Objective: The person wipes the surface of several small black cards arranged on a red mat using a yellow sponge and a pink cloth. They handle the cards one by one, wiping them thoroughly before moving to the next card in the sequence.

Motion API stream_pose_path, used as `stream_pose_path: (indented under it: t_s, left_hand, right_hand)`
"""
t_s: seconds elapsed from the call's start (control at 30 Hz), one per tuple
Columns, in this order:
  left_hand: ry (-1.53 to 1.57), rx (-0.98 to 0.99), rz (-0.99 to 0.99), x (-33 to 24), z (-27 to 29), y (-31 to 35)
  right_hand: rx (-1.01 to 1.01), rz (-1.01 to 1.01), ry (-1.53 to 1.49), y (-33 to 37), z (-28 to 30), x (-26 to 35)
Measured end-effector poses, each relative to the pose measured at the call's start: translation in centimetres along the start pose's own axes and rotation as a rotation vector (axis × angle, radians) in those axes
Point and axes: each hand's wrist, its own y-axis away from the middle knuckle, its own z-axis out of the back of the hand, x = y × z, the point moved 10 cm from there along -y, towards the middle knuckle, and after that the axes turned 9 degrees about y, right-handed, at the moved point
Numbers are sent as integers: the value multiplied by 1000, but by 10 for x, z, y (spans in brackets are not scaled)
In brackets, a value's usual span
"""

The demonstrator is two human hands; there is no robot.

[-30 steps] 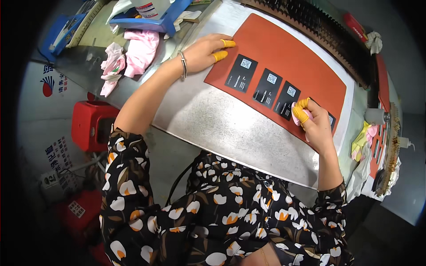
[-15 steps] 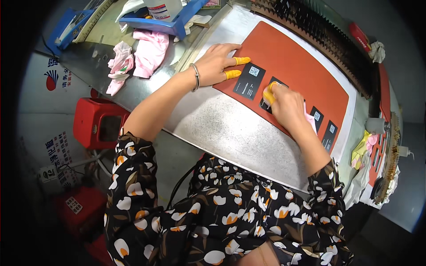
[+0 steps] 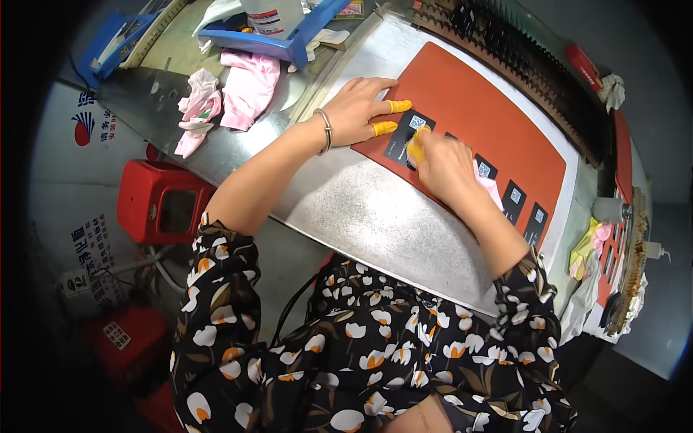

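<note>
A rust-red sheet [image 3: 498, 105] lies on the metal work table [image 3: 361, 195], with a row of black cards printed with square codes along its near edge. My left hand [image 3: 357, 112] is spread flat at the sheet's left corner, yellow finger covers on two fingers. Closed fingers of my right hand [image 3: 449, 169], with yellow on the thumb side, press on the leftmost card [image 3: 395, 148] and hide part of it. A pink cloth [image 3: 488, 186] is bunched in that hand and sticks out on its right side. Further right lie a card [image 3: 515, 198] and another card [image 3: 535, 225].
At the far left, a blue tray [image 3: 292, 49] holds a clear container [image 3: 271, 18]; beside it lie pink cloths [image 3: 251, 86]. A long rack [image 3: 516, 68] of dark upright pieces borders the far side. A grey-white bottle [image 3: 610, 209] stands right. A red stool [image 3: 133, 202] is lower left.
My right hand has moved left with the pink cloth, from the second card to the leftmost one. My left hand stays at the sheet's corner. The view has shifted slightly.
</note>
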Motion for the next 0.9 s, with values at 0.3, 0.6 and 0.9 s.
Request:
stream_pose_path:
  t_s: [0.3,0.6,0.9]
  left_hand:
    - [37,-16,46,-7,9,-3]
    - [576,19,-29,-184,-23,-46]
    - [1117,221,212,-233,-126,-87]
  right_hand:
    - [210,-24,-488,34,-1,34]
    - [-190,-676,-2014,132,35,-71]
    - [-664,-451,-865,219,123,-132]
